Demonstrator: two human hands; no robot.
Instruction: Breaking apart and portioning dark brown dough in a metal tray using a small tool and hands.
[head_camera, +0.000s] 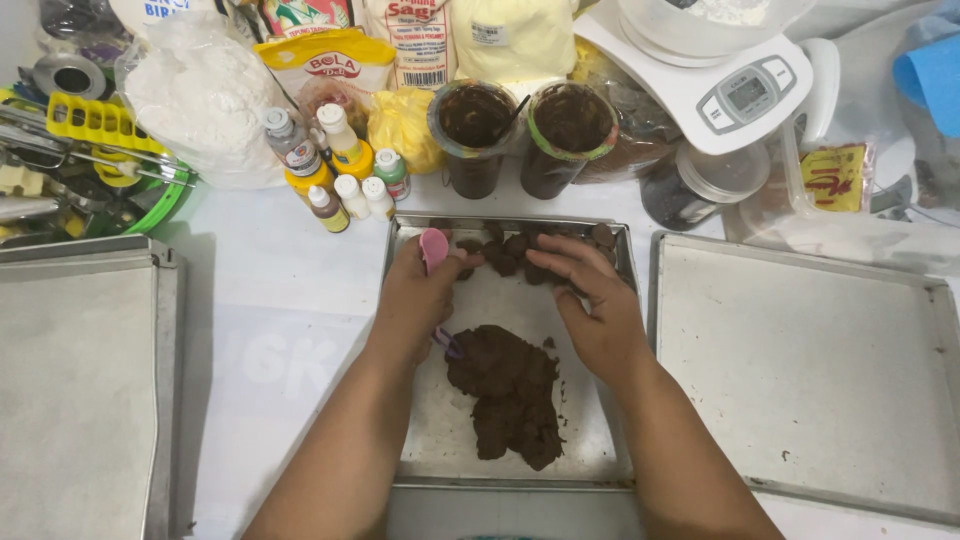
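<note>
From my remote seat, head view looks straight down on a white worktop. Centre: a metal tray (420, 455) with a large lump of dark brown dough (510, 395) lying in its near half. At the far end of that tray sits a cluster of small dough pieces (515, 250), dark and rounded, packed close together.

Left hand (415, 300) is curled around a pink scoop (434, 247); the pink head pokes up above the fingers, handle running down through the fist towards the big lump. Fingers closed on it, firm hold. The scoop head sits just beside the nearest small pieces.

Right hand (590, 300) lies palm down, fingers bent and reaching left onto the small pieces, touching them. I cannot tell whether it has pinched one or only rests on them.

Surroundings: an empty-looking lined tray (810, 370) to the right, another tray (80, 390) to the left. Behind the centre tray, two plastic cups (520, 135) smeared with brown mix, a group of small colouring bottles (335, 165), a bag of white powder (205, 100), and a white kitchen scale (720, 90) at upper right.
</note>
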